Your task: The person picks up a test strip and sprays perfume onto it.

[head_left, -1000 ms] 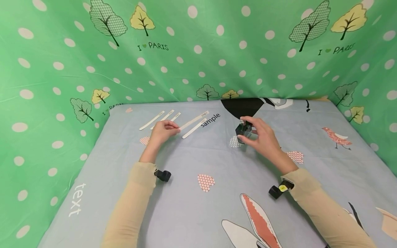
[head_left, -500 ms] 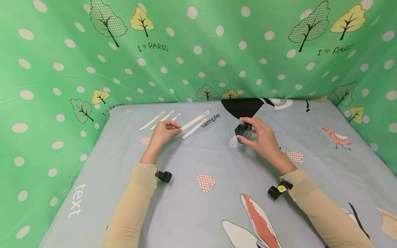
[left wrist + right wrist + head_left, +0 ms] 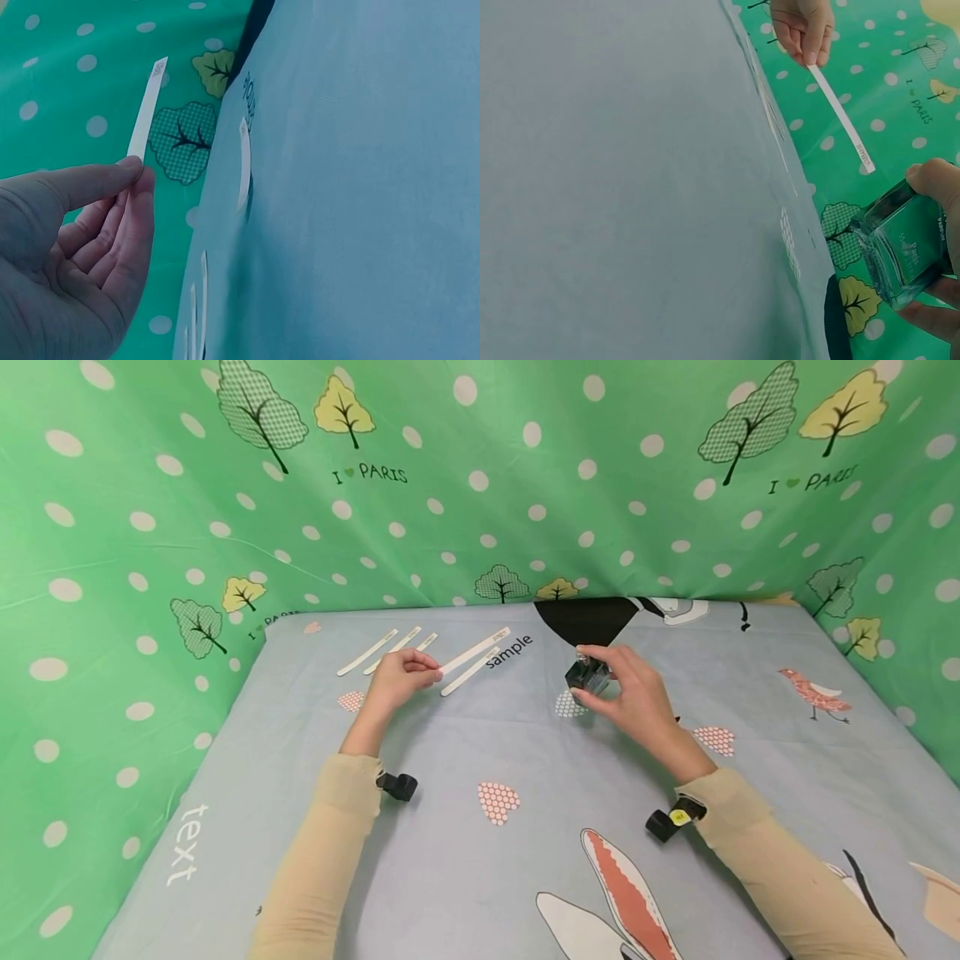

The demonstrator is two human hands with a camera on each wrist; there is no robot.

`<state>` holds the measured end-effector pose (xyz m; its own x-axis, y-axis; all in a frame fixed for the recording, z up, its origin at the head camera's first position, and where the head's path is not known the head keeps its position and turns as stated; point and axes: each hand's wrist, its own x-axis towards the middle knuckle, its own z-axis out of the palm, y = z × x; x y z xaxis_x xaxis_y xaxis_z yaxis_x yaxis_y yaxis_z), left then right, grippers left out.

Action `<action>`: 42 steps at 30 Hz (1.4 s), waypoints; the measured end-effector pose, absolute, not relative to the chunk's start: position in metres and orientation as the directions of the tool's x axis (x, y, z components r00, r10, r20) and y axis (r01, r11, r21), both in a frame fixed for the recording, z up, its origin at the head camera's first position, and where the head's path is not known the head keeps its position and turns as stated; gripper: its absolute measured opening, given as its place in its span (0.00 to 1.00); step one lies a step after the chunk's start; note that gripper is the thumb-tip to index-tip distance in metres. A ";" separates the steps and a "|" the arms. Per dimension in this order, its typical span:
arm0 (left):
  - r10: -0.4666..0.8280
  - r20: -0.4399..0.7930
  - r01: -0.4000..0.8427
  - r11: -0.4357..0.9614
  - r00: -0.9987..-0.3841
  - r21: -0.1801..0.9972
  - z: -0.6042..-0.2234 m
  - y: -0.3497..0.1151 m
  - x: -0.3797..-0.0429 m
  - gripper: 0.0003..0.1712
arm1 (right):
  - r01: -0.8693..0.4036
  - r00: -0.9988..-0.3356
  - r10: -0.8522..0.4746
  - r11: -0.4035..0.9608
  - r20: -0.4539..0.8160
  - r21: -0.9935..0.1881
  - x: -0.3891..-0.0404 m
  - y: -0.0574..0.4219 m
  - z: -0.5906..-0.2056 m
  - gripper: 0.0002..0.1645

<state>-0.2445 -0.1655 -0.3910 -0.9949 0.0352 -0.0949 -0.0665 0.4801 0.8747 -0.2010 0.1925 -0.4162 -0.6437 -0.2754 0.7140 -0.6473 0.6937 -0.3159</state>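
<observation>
Pinched between the thumb and fingertips of my left hand (image 3: 399,681) is a white paper test strip (image 3: 476,649), its printed end pointing away to the upper right. The left wrist view shows the strip (image 3: 148,105) raised above the table. My right hand (image 3: 639,695) grips a dark, clear-glass perfume bottle (image 3: 587,677), index finger at the metal sprayer on top and thumb low on the other side. Lettering shows on the glass bottle (image 3: 904,247) in the right wrist view, where it is tilted. A gap separates strip and bottle.
Another strip (image 3: 470,672) lies on the cloth just beneath the held one. Three more, including a leftmost strip (image 3: 367,652), lie beside and partly behind the left hand. A green dotted curtain (image 3: 480,518) stands behind the blue-grey tablecloth (image 3: 450,877).
The bottle has tilted and shifted slightly left in my right hand. The held strip has moved a little to the right and turned slightly, with my left hand still pinching it.
</observation>
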 end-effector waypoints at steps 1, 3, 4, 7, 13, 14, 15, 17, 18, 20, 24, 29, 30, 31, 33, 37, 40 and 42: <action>0.037 -0.095 -0.066 0.480 -0.995 0.875 -0.391 -0.165 -0.244 0.13 | -0.647 -0.644 -0.277 0.695 0.713 -0.315 -0.201 0.192 -0.416 0.38; 0.037 -0.096 -0.066 0.481 -0.995 0.874 -0.390 -0.165 -0.244 0.13 | -0.643 -0.649 -0.279 0.698 0.707 -0.315 -0.201 0.192 -0.415 0.37; 0.037 -0.096 -0.067 0.480 -0.995 0.875 -0.390 -0.164 -0.244 0.13 | -0.640 -0.653 -0.279 0.700 0.704 -0.316 -0.200 0.191 -0.415 0.37; 0.036 -0.098 -0.069 0.481 -0.995 0.874 -0.390 -0.164 -0.244 0.13 | -0.628 -0.669 -0.276 0.706 0.690 -0.326 -0.199 0.191 -0.415 0.36; 0.030 -0.100 -0.073 0.488 -0.995 0.870 -0.390 -0.165 -0.244 0.13 | -0.598 -0.705 -0.255 0.716 0.662 -0.361 -0.198 0.191 -0.414 0.38; 0.029 -0.100 -0.073 0.489 -0.995 0.870 -0.390 -0.165 -0.244 0.13 | -0.596 -0.708 -0.252 0.714 0.659 -0.367 -0.199 0.191 -0.414 0.39; 0.028 -0.101 -0.075 0.488 -0.995 0.869 -0.390 -0.165 -0.244 0.13 | -0.595 -0.711 -0.250 0.712 0.657 -0.373 -0.199 0.191 -0.414 0.39; 0.025 -0.104 -0.078 0.491 -0.994 0.868 -0.389 -0.166 -0.244 0.13 | -0.595 -0.716 -0.250 0.707 0.652 -0.382 -0.199 0.191 -0.414 0.39; 0.022 -0.106 -0.081 0.492 -0.994 0.867 -0.388 -0.167 -0.244 0.13 | -0.595 -0.717 -0.250 0.706 0.651 -0.385 -0.199 0.191 -0.414 0.39; 0.018 -0.111 -0.088 0.491 -0.994 0.867 -0.387 -0.168 -0.244 0.14 | -0.594 -0.721 -0.250 0.704 0.646 -0.391 -0.198 0.191 -0.413 0.39; 0.012 -0.115 -0.094 0.494 -0.993 0.864 -0.386 -0.171 -0.246 0.14 | -0.590 -0.730 -0.245 0.697 0.639 -0.407 -0.199 0.191 -0.413 0.39; 0.013 -0.107 -0.088 0.478 -0.994 0.874 -0.387 -0.174 -0.249 0.14 | -0.594 -0.728 -0.245 0.692 0.640 -0.411 -0.200 0.192 -0.414 0.39; 0.011 -0.108 -0.089 0.474 -0.994 0.876 -0.387 -0.174 -0.249 0.14 | -0.595 -0.727 -0.247 0.692 0.641 -0.409 -0.200 0.192 -0.414 0.39; 0.010 -0.108 -0.091 0.473 -0.994 0.876 -0.387 -0.175 -0.249 0.14 | -0.597 -0.726 -0.248 0.691 0.642 -0.408 -0.200 0.192 -0.414 0.39; 0.005 -0.111 -0.095 0.474 -0.994 0.875 -0.386 -0.176 -0.249 0.14 | -0.599 -0.724 -0.250 0.689 0.643 -0.407 -0.200 0.192 -0.415 0.39; -0.001 -0.110 -0.097 0.478 -0.994 0.873 -0.386 -0.177 -0.250 0.14 | -0.601 -0.724 -0.252 0.687 0.642 -0.409 -0.200 0.192 -0.415 0.39; -0.003 -0.108 -0.097 0.473 -0.994 0.876 -0.386 -0.177 -0.250 0.14 | -0.601 -0.726 -0.253 0.686 0.640 -0.410 -0.200 0.192 -0.415 0.39; -0.003 -0.109 -0.098 0.474 -0.994 0.875 -0.386 -0.177 -0.250 0.14 | -0.599 -0.727 -0.253 0.687 0.638 -0.411 -0.199 0.192 -0.415 0.39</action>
